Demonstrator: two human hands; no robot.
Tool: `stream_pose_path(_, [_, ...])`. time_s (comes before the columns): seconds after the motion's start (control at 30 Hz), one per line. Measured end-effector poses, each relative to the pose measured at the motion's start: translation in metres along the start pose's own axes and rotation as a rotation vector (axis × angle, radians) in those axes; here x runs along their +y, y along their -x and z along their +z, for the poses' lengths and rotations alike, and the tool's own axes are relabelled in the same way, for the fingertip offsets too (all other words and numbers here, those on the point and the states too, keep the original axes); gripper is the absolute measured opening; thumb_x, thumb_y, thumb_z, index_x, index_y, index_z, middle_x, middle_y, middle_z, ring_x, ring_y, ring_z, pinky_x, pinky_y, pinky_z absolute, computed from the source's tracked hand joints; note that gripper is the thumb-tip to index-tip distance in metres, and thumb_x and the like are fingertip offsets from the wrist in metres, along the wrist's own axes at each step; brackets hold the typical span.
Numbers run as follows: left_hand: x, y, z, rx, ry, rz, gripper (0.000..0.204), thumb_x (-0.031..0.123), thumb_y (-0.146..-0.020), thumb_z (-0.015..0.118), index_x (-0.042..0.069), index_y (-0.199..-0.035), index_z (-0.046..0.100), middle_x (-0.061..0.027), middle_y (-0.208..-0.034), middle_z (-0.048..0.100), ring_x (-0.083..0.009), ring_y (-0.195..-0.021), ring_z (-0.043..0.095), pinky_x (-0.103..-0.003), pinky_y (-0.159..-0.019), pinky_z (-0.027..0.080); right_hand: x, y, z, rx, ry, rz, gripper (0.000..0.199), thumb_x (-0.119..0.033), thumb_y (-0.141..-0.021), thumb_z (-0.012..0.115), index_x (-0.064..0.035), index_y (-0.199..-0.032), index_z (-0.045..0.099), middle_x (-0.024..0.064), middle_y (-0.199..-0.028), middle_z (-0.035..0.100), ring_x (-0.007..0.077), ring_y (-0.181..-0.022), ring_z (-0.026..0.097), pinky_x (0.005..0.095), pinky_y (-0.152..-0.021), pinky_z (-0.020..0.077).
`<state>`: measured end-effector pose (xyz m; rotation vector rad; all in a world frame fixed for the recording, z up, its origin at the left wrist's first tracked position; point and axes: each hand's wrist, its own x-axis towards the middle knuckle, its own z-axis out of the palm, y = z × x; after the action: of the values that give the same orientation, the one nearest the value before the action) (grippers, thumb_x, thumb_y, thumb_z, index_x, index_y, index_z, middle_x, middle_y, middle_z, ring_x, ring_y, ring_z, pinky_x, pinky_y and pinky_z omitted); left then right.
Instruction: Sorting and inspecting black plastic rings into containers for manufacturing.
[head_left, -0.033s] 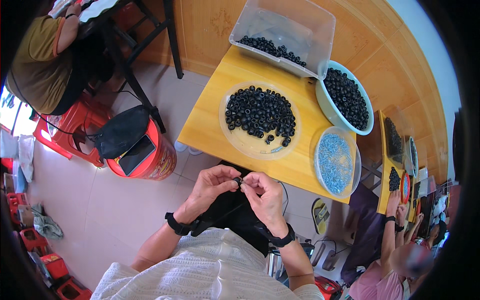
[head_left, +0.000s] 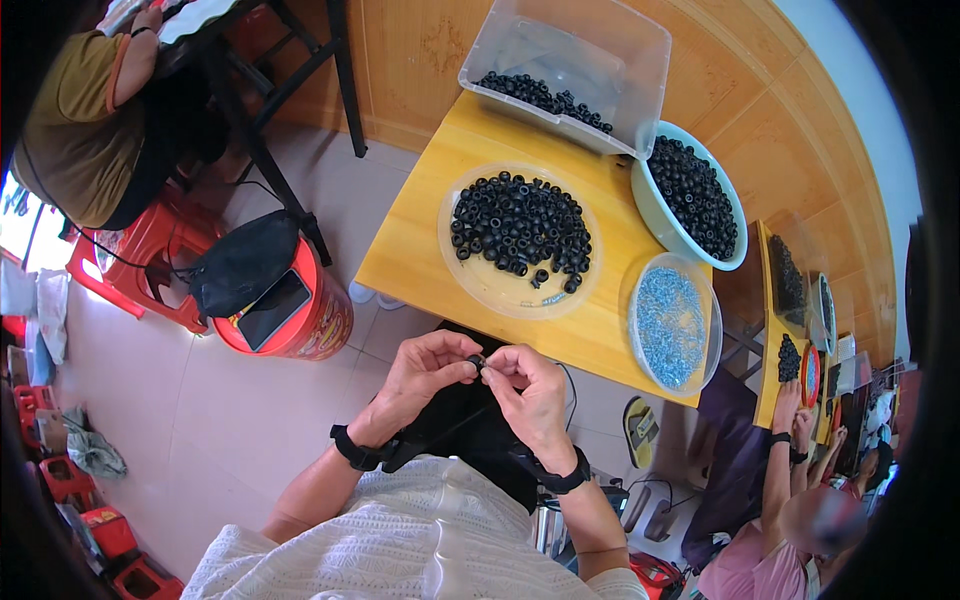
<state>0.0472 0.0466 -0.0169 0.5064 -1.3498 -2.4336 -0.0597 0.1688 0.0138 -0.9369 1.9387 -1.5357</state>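
Observation:
Both my hands meet over my lap, just in front of the table's near edge. Between the thumb and fingers of my left hand [head_left: 425, 375] is a small black ring-shaped part [head_left: 473, 361]. My right hand [head_left: 527, 390] is pinched closed against the same spot; whatever its fingertips hold is too small to make out. Beyond my hands, a clear round tray [head_left: 480, 283] carries a heap of black ring-shaped parts [head_left: 515, 225]. A few small bluish metal pieces [head_left: 553, 299] lie at the tray's near side.
On the yellow table [head_left: 400, 262] stand a clear plastic bin [head_left: 560, 50] and a pale blue basin [head_left: 655, 205], both with black parts, and a round tub of small bluish pieces [head_left: 668, 325]. A red bucket [head_left: 318, 325] bears a phone [head_left: 274, 309]. Other people sit left and right.

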Motion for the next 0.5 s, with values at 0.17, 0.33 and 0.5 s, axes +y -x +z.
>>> stream_pose_path(0.17, [0.001, 0.001, 0.001, -0.014, -0.003, -0.037, 0.020, -0.001, -0.080, 0.062, -0.001, -0.099, 0.060, -0.0045, -0.090, 0.062, -0.0103, -0.080, 0.059, -0.023, -0.073, 0.049, -0.002, -0.001, -0.003, -0.033, 0.047, -0.071, 0.012, 0.008, -0.074, 0.063, 0.0023, -0.083, 0.059, 0.0082, -0.076, 0.060, 0.0144, -0.067, 0.063, 0.0237, -0.061, 0.0523])
stream_pose_path(0.33, [-0.005, -0.006, 0.003, -0.052, 0.031, -0.052, 0.018, 0.000, -0.080, 0.062, 0.000, -0.098, 0.060, -0.0049, -0.088, 0.063, -0.0105, -0.079, 0.060, -0.023, -0.071, 0.049, -0.004, 0.001, -0.007, 0.011, -0.011, 0.052, 0.009, 0.009, -0.074, 0.064, 0.0025, -0.081, 0.060, 0.0053, -0.077, 0.061, 0.0096, -0.067, 0.060, 0.0205, -0.060, 0.0501])
stream_pose_path(0.5, [-0.011, -0.007, -0.001, -0.051, 0.247, -0.093, 0.017, 0.000, -0.083, 0.059, 0.001, -0.100, 0.058, -0.0056, -0.094, 0.062, -0.0115, -0.082, 0.061, -0.024, -0.075, 0.051, -0.009, -0.001, -0.001, 0.061, 0.256, -0.262, 0.015, 0.007, -0.071, 0.067, 0.0017, -0.085, 0.064, 0.0086, -0.077, 0.061, 0.0163, -0.067, 0.061, 0.0236, -0.058, 0.0482])
